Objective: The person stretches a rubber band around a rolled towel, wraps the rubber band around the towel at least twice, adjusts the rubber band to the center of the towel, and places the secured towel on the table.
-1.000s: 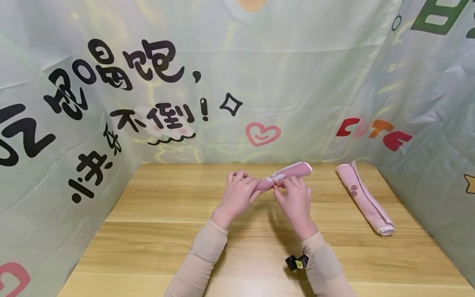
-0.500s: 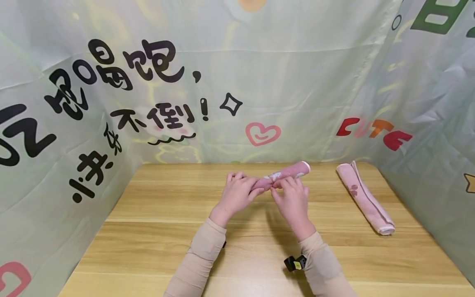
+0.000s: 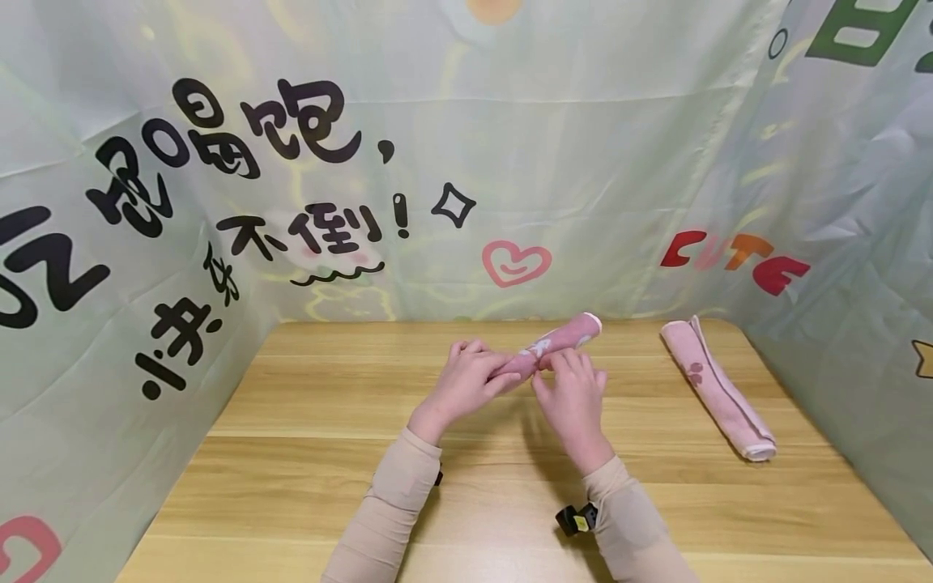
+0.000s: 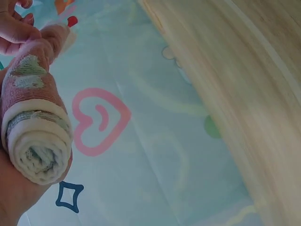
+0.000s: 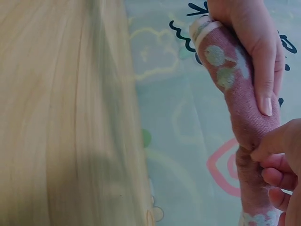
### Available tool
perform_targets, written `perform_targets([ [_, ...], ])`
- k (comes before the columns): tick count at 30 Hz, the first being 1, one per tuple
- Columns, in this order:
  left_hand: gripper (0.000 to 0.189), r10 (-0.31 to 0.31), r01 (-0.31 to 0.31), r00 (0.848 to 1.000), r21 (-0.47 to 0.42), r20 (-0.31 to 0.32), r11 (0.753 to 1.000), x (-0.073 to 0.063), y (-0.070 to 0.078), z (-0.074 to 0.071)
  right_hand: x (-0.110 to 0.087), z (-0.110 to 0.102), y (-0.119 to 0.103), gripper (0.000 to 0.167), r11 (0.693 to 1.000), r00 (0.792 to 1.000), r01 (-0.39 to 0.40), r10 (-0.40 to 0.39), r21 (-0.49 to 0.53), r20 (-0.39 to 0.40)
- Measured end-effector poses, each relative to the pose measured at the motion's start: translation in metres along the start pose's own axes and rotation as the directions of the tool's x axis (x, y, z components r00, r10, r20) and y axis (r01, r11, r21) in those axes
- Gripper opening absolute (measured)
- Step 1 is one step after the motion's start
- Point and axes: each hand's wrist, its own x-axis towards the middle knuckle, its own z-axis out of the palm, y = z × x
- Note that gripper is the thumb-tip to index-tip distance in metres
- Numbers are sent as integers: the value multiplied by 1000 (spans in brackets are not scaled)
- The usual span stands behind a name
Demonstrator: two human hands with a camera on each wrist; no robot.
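Observation:
A pink rolled towel (image 3: 576, 330) with pale prints and white edging is held slantwise above the table, its far end pointing up to the right. My left hand (image 3: 466, 379) grips its near left end; in the left wrist view the white spiral of the roll (image 4: 40, 157) sticks out past the palm. At the roll's middle, thumb and fingers of my right hand (image 3: 572, 397) pinch a narrow, drawn-in waist (image 5: 245, 157). Whatever cinches it is mostly hidden by the fingertips.
Another pink rolled towel (image 3: 717, 393), with a darker paw-like print, lies at the right of the wooden table (image 3: 306, 470). A printed cloth backdrop (image 3: 583, 162) rises behind the table and along both sides. A small black device (image 3: 576, 518) sits by the right sleeve.
The held towel has shifted slightly left and tilted more steeply, its far end a little higher. Both hands keep their places on it, the right drifting slightly left. The other towel stays put.

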Motion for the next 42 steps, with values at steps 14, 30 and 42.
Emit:
perform_targets([
  [14,32,26,-19,995,-73,98,997,2,1,-8,-2,0,-3,15,1000,999,-26,26,8,-28],
  [30,27,14,-7,999,170,-39,985,0,-6,-5,3,-4,2,18,1000,998,24,-25,18,49],
  [42,34,155,-80,975,398,-160,914,-2,-6,7,8,-8,1,19,993,995,75,-81,89,66],
])
